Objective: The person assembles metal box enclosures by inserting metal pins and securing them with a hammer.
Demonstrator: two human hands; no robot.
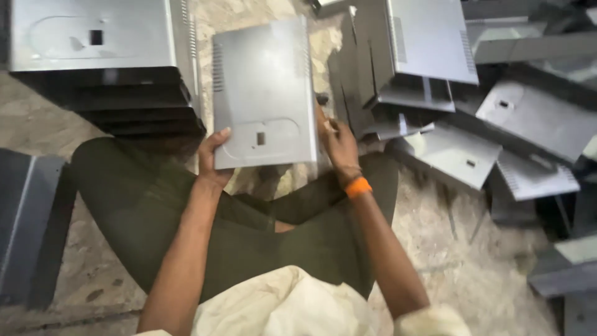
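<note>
- Both hands grasp a flat grey sheet-metal panel with slotted vents, held above the crossed legs over the stone floor.
- The left hand clamps the lower left edge, and the right hand grips the right edge.
- Judgement: keep fingers off the sharp edges, hold the panel level, and square it up with the neat stack of matching panels on the left.

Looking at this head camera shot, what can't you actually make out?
- Grey sheet-metal panel: its underside faces away.
- Left hand: fingers hidden behind the panel, only the thumb shows.
- Right hand: motion blur hides its grip.
- Stack of dark metal covers: cut by the top edge.
</note>
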